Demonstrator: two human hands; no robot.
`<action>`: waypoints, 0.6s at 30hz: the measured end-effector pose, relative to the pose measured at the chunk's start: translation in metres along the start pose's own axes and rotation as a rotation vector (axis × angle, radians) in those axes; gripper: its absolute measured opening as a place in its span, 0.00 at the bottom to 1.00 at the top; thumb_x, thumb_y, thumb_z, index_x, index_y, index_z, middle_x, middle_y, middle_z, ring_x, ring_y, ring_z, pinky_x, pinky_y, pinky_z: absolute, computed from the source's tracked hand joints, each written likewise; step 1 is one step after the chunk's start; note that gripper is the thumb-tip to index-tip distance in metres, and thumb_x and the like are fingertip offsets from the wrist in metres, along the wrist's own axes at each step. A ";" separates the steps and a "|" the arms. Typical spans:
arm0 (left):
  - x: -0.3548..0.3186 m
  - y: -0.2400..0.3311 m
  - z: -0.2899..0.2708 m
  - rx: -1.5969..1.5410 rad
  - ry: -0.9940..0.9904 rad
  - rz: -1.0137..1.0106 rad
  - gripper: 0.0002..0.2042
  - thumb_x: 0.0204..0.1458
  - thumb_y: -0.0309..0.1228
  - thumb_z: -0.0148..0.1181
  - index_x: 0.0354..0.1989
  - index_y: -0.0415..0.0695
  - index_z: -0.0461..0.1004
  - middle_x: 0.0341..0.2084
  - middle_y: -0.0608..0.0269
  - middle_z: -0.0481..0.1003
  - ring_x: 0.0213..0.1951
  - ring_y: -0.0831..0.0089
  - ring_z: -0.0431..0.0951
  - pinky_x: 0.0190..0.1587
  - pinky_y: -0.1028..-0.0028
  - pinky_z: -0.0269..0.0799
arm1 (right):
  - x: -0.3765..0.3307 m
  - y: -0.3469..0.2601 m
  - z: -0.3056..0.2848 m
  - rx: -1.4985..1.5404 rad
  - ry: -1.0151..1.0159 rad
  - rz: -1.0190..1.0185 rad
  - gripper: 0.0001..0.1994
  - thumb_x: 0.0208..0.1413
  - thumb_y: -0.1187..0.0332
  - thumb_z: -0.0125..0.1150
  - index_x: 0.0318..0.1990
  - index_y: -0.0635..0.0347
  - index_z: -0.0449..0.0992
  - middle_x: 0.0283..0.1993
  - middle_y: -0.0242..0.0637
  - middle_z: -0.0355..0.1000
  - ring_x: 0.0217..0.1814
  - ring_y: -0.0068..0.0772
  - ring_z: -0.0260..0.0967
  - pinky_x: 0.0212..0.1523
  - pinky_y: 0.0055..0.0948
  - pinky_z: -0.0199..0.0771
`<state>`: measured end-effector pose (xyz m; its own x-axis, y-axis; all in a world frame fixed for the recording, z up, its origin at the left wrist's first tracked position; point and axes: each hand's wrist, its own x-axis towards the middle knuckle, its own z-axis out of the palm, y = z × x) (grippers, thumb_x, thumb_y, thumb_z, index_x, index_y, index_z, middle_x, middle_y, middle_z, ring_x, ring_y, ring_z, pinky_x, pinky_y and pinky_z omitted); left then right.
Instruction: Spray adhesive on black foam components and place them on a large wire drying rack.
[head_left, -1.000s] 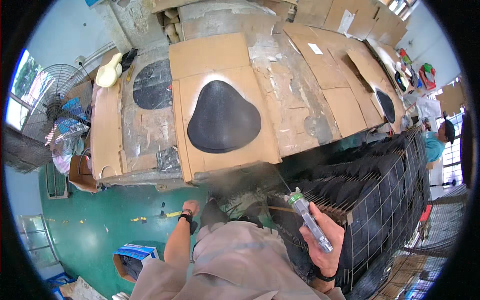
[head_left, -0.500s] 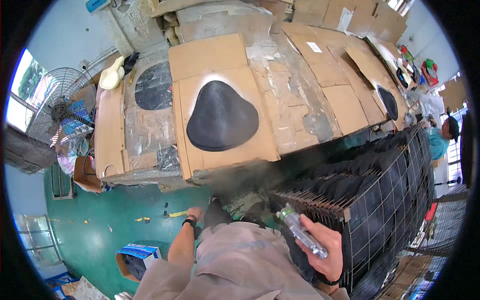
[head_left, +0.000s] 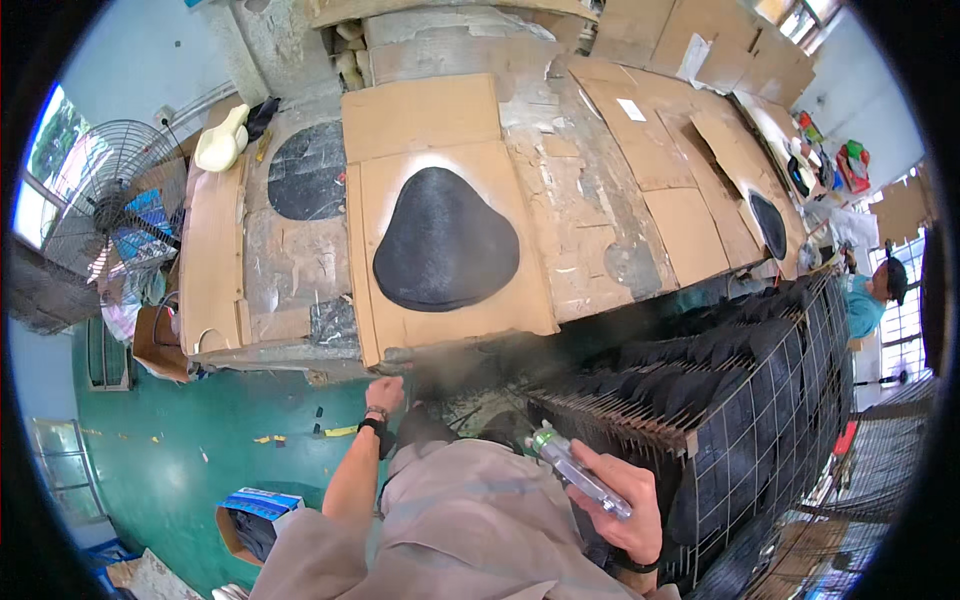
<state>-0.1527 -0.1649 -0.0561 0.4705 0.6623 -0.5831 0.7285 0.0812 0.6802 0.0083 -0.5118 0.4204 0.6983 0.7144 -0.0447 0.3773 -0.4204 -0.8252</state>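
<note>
My right hand [head_left: 625,502] is wrapped round a silver spray gun [head_left: 588,478] with a green nozzle end, low in front of my body and beside the rack. A black, rounded-triangular pad [head_left: 445,240] lies flat on a cardboard sheet [head_left: 420,115] on the workbench, beyond both hands. Pale, whitish spray marks surround the pad's upper edge. Near the bench's front edge, my left hand [head_left: 386,393] is curled into a fist with nothing visible in it. A dark band circles that wrist.
A wire rack [head_left: 745,450] packed with dark pads stands close on my right. Left of the bench is a large fan [head_left: 110,205]. An open box [head_left: 255,525] sits on the green floor. A cream seat-shaped piece [head_left: 222,140] lies at the bench's left. Another person [head_left: 868,295] is far right.
My right hand has shifted left with the spray gun. My left hand has moved slightly up toward the bench edge. The black pad stays in place on the cardboard.
</note>
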 end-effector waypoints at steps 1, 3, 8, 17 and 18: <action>0.003 0.013 -0.005 0.028 0.060 0.035 0.16 0.57 0.45 0.61 0.34 0.43 0.84 0.23 0.61 0.82 0.30 0.69 0.83 0.34 0.68 0.78 | 0.006 -0.003 0.005 -0.010 0.013 -0.025 0.32 0.42 0.86 0.67 0.60 0.69 0.75 0.40 0.52 0.78 0.38 0.49 0.79 0.42 0.32 0.77; 0.011 0.049 -0.013 0.004 0.074 0.078 0.18 0.56 0.47 0.61 0.38 0.43 0.84 0.26 0.56 0.83 0.34 0.65 0.85 0.41 0.64 0.78 | 0.017 -0.009 0.017 -0.125 0.272 -0.029 0.31 0.42 0.85 0.68 0.60 0.69 0.75 0.39 0.51 0.78 0.37 0.48 0.79 0.41 0.32 0.76; 0.061 0.136 -0.021 0.096 0.373 0.366 0.18 0.58 0.44 0.61 0.50 0.45 0.81 0.33 0.53 0.83 0.36 0.57 0.84 0.43 0.61 0.77 | 0.007 -0.016 -0.003 -0.114 0.156 0.099 0.29 0.43 0.85 0.70 0.59 0.70 0.76 0.36 0.50 0.78 0.34 0.44 0.78 0.39 0.29 0.75; 0.104 0.192 -0.025 0.396 0.493 0.249 0.14 0.52 0.40 0.68 0.46 0.51 0.81 0.35 0.56 0.83 0.43 0.53 0.83 0.47 0.57 0.78 | -0.016 -0.031 0.001 -0.051 0.200 0.193 0.26 0.46 0.77 0.72 0.56 0.72 0.77 0.30 0.44 0.74 0.28 0.32 0.70 0.34 0.26 0.69; 0.098 0.205 -0.021 0.434 0.486 0.273 0.13 0.52 0.40 0.67 0.44 0.51 0.82 0.36 0.55 0.84 0.43 0.52 0.83 0.47 0.57 0.78 | -0.019 -0.032 0.002 -0.039 0.231 0.228 0.25 0.48 0.77 0.72 0.56 0.72 0.77 0.31 0.45 0.75 0.29 0.34 0.72 0.35 0.26 0.71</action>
<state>0.0324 -0.0683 0.0355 0.4632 0.8823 -0.0833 0.7963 -0.3730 0.4762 -0.0182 -0.5102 0.4467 0.8856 0.4550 -0.0933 0.2149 -0.5794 -0.7862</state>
